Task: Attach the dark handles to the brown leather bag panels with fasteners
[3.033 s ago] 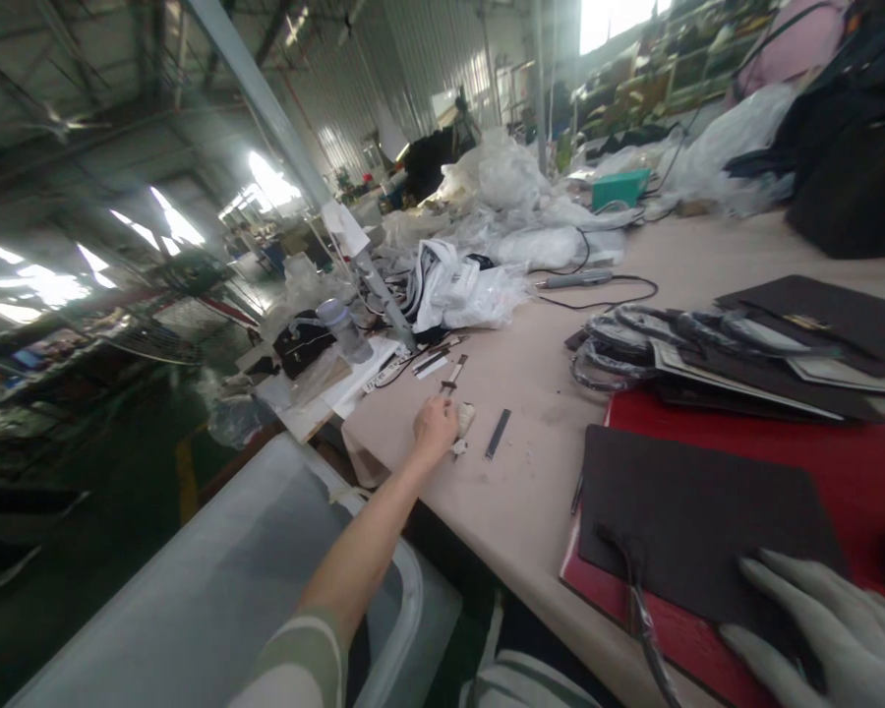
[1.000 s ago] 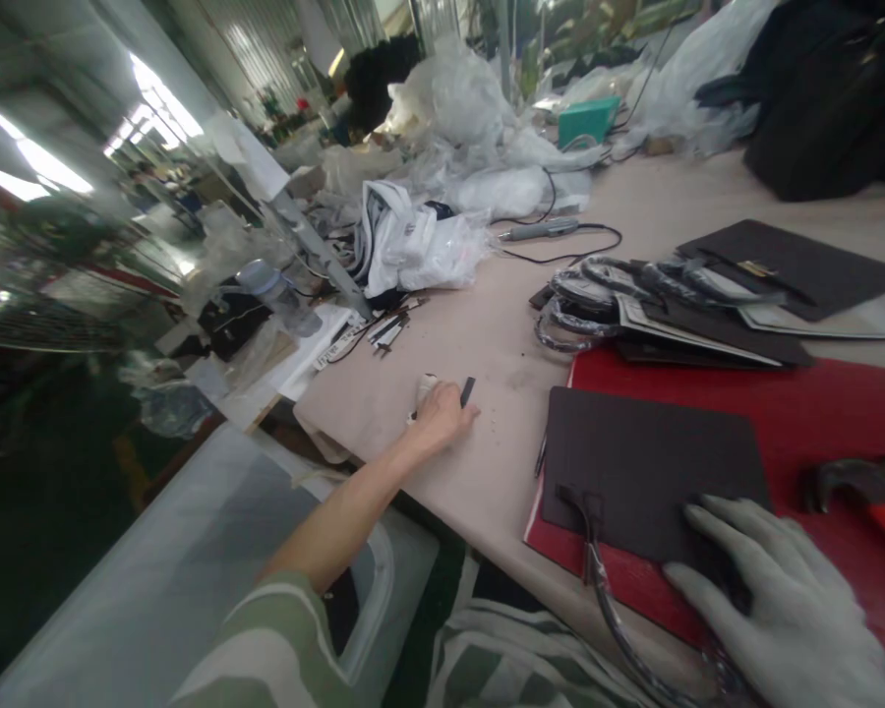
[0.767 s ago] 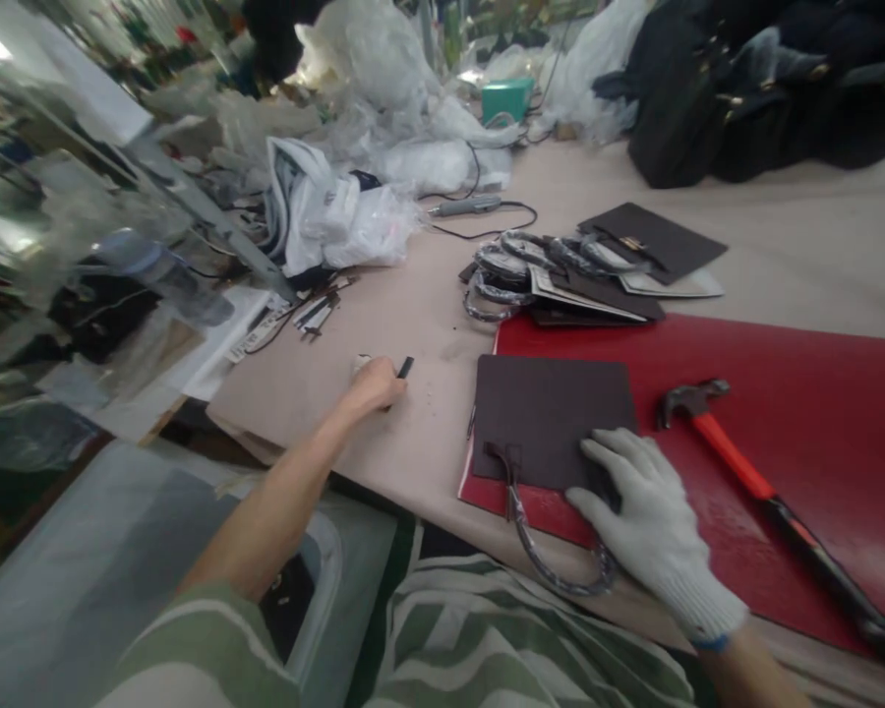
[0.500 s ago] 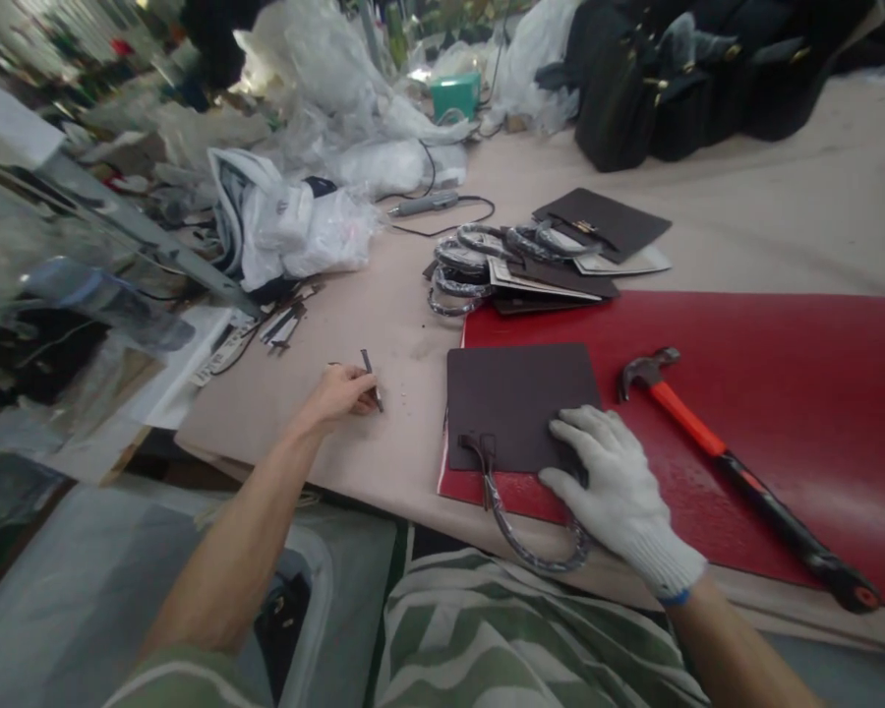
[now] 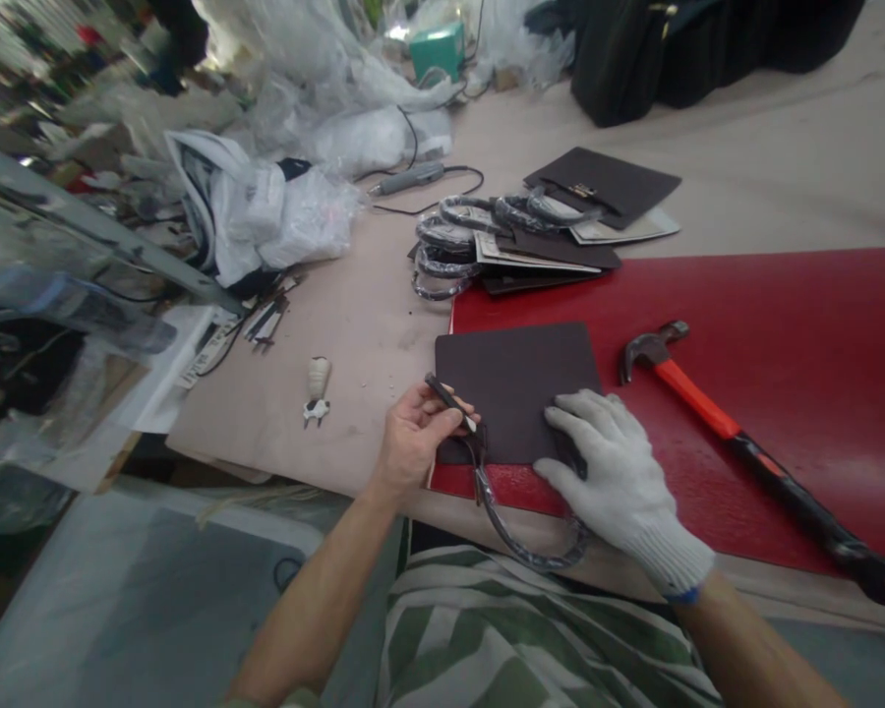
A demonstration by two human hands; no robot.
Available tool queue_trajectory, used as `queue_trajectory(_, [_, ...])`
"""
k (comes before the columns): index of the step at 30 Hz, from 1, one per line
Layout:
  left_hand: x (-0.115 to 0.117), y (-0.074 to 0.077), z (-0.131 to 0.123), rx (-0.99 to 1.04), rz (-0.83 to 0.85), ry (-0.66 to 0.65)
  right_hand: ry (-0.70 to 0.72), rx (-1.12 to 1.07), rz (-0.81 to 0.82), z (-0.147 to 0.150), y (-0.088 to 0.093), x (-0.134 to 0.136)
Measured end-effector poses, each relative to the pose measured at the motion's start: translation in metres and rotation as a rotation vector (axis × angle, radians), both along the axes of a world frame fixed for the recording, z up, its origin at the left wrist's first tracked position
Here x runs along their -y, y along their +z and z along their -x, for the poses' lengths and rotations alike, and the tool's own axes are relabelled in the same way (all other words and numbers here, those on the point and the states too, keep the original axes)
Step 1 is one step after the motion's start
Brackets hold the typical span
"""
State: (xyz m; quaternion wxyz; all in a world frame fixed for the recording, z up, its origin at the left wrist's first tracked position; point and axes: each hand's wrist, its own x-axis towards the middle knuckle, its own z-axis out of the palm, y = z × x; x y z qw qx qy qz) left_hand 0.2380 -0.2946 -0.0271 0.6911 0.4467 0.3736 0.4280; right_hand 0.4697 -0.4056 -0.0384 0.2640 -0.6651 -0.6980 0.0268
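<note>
A dark brown flat panel (image 5: 516, 369) lies on the red sheet near the table's front edge. From its lower edge loops a bag handle (image 5: 525, 553) in clear wrap. My bare left hand (image 5: 411, 441) pinches a slim dark pen-like tool (image 5: 449, 398) with a pale tip, held by the handle's left end at the panel's lower left. What kind of tool it is, I cannot tell. My right hand (image 5: 611, 474), in a white knit glove, rests flat with fingers stretched on the panel's lower right corner, covering the handle's other end.
A claw hammer (image 5: 734, 447) lies on the red sheet (image 5: 818, 334) to the right. Further back are stacked panels with wrapped handles (image 5: 516, 246) and a corded grey tool (image 5: 409, 179). A small tool with a wrapped grip (image 5: 317, 388) sits left. Black bags (image 5: 634, 74) stand behind.
My left hand has moved right, from the bare table to the panel's lower left, carrying the slim tool. The wrapped-grip tool now shows on the table. My right hand stays put; the view has shifted slightly.
</note>
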Motion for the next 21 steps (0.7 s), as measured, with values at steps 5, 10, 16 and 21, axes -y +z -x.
queue_trajectory(5, [0.015, -0.006, -0.015, -0.045, -0.225, -0.039, -0.005, -0.016, -0.005, 0.001, 0.001, 0.0])
queue_trajectory(10, [0.019, -0.013, -0.018, -0.109, -0.279, -0.066, -0.005, -0.013, 0.002, 0.001, 0.001, 0.0])
queue_trajectory(16, [0.019, -0.012, -0.015, -0.197, -0.261, -0.096, 0.0, -0.032, 0.016, 0.002, 0.003, -0.001])
queue_trajectory(21, [0.014, -0.01, -0.014, -0.197, -0.171, -0.066, -0.01, -0.023, 0.029, 0.001, 0.002, 0.0])
